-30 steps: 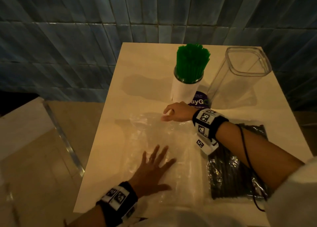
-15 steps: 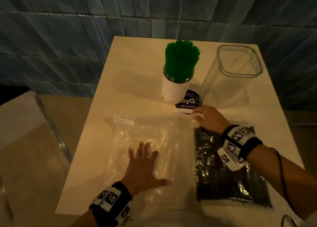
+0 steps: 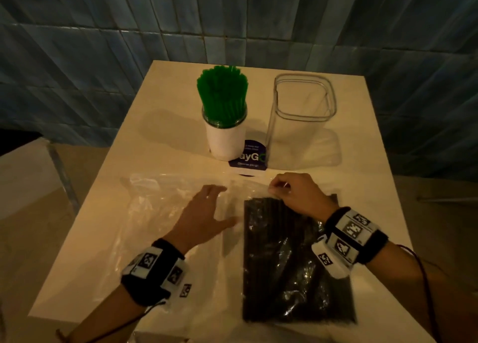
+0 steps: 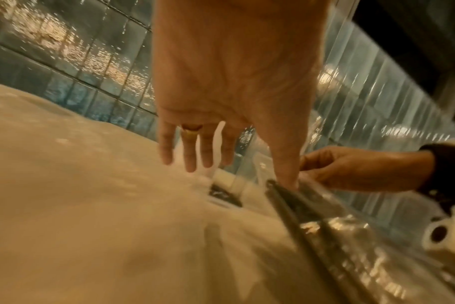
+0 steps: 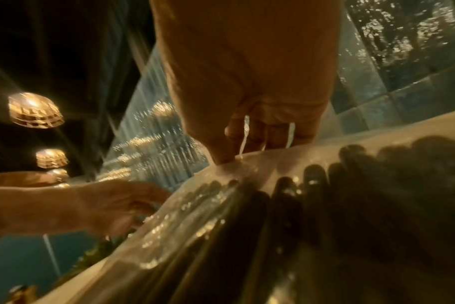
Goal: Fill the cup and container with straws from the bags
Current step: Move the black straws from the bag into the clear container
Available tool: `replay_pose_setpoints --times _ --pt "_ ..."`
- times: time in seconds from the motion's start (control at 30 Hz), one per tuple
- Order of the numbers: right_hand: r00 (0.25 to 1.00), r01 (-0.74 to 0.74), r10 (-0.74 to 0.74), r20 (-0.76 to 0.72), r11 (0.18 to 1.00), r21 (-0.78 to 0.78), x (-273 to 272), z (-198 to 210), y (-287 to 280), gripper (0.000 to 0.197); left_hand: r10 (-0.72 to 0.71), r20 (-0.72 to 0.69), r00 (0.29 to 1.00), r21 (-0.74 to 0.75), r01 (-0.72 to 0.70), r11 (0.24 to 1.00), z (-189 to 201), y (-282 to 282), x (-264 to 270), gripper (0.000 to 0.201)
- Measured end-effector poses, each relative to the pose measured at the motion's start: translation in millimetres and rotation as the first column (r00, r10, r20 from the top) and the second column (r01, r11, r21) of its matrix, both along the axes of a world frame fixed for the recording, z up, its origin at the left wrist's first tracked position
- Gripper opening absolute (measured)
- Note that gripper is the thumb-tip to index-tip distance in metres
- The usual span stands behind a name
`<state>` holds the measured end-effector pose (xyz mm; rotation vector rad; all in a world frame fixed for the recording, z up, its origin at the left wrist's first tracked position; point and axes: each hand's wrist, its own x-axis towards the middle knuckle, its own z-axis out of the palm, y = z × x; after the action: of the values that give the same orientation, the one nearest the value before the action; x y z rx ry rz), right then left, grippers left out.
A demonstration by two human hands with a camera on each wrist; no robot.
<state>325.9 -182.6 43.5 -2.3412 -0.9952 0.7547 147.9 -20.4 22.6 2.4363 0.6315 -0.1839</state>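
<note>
On the table (image 3: 165, 115), the cup (image 3: 225, 140) holds green straws; the container (image 3: 302, 125) stands empty. The right hand (image 3: 297, 195) pinches the bag of black straws (image 3: 289, 265); the left hand (image 3: 204, 213) is spread, its grip holding nothing.

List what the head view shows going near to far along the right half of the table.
Bag of black straws → right hand pinching the bag's top edge → purple sticker → clear container, empty.

Your right hand (image 3: 297, 197) now pinches the far edge of the bag of black straws (image 3: 292, 262) at frame center, while your left hand (image 3: 207, 213) slides right off the empty bag (image 3: 144, 213) toward it.
</note>
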Motion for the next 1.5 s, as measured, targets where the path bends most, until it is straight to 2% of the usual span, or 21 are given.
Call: replay_pose_setpoints --times 0.07,0.13,0.17,0.23,0.33,0.43,0.53,0.67,0.7,0.77,0.8,0.83,0.87,0.9,0.93,1.0,1.1,1.17,1.27,1.4,1.5 --pt "1.0 -0.029 0.028 0.008 0.995 0.096 -10 13 -7 0.012 0.102 0.189 0.977 -0.208 -0.061 0.976 13 -23 18 0.051" --pt "1.0 -0.022 0.019 0.017 0.983 0.18 -15 27 -13 0.009 0.296 0.304 0.906 -0.389 -0.165 0.906 21 -37 28 0.019" --pt "1.0 -0.006 0.005 0.003 0.977 0.212 -16 33 -15 0.009 0.381 0.329 0.864 -0.464 -0.203 0.862 25 -40 29 0.012" --pt "1.0 0.012 -0.005 -0.027 0.964 0.265 -18 43 -18 0.009 0.428 0.361 0.828 -0.538 -0.19 0.821 30 -44 29 0.011" --pt "0.999 -0.014 0.027 -0.035 0.944 0.329 -23 48 -12 0.006 0.406 0.429 0.807 -0.556 -0.119 0.823 36 -53 26 0.015" --pt "0.996 -0.068 0.081 -0.038 0.959 0.274 -20 47 -9 0.01 0.456 0.458 0.763 -0.594 -0.119 0.796 38 -53 20 0.013" --pt "0.992 -0.123 0.123 0.004 0.991 0.045 9 40 -27 0.02 0.559 0.388 0.733 -0.721 -0.136 0.68 39 -43 5 0.023" --pt "0.997 0.005 -0.005 0.077 1.0 -0.007 45 32 -57 0.009 0.641 0.254 0.725 -0.838 -0.167 0.52 34 -36 -10 0.019" --pt "0.998 0.015 -0.014 0.064 1.0 -0.026 50 32 -60 0.006 0.649 0.233 0.725 -0.851 -0.171 0.497 32 -36 -11 0.019" --pt "0.995 0.059 -0.061 -0.075 0.998 -0.029 52 36 -62 0.004 0.665 0.209 0.717 -0.858 -0.192 0.477 30 -36 -9 0.016" --pt "0.983 0.096 -0.096 -0.157 0.995 -0.004 52 39 -63 0.007 0.668 0.229 0.708 -0.824 -0.224 0.52 28 -37 -7 0.013" --pt "0.968 0.134 -0.122 -0.219 0.99 0.04 51 42 -64 0.011 0.645 0.287 0.708 -0.722 -0.283 0.631 24 -36 -5 0.01" --pt "0.957 0.166 -0.139 -0.255 0.982 0.085 49 47 -64 0.013 0.583 0.366 0.726 -0.533 -0.35 0.771 21 -37 -1 0.017" --pt "0.948 0.185 -0.143 -0.285 0.975 0.126 46 52 -64 0.015 0.483 0.449 0.752 -0.307 -0.378 0.874 22 -40 4 0.031" --pt "0.941 0.188 -0.131 -0.311 0.969 0.16 42 57 -64 0.018 0.362 0.525 0.77 -0.122 -0.353 0.927 25 -45 11 0.044" --pt "0.93 0.179 -0.096 -0.354 0.961 0.209 32 64 -62 0.024 0.144 0.578 0.803 0.044 -0.206 0.977 39 -60 30 0.05" --pt "0.934 0.196 -0.098 -0.342 0.943 0.267 22 73 -59 0.026 -0.035 0.58 0.814 0.0 0.043 0.999 61 -88 65 0.039" --pt "0.954 0.198 -0.11 -0.28 0.93 0.309 18 76 -59 0.025 -0.064 0.578 0.814 -0.052 0.114 0.992 66 -99 83 0.034" --pt "0.961 0.216 -0.138 -0.24 0.916 0.337 17 76 -61 0.023 -0.008 0.616 0.788 -0.154 0.131 0.979 60 -101 93 0.029" --pt "0.944 0.251 -0.147 -0.294 0.9 0.357 14 74 -62 0.029 0.103 0.639 0.762 -0.302 0.125 0.945 50 -98 93 0.016" --pt "0.928 0.286 -0.154 -0.338 0.878 0.385 11 71 -59 0.025 0.093 0.609 0.788 -0.283 0.107 0.953 47 -97 94 0.012"
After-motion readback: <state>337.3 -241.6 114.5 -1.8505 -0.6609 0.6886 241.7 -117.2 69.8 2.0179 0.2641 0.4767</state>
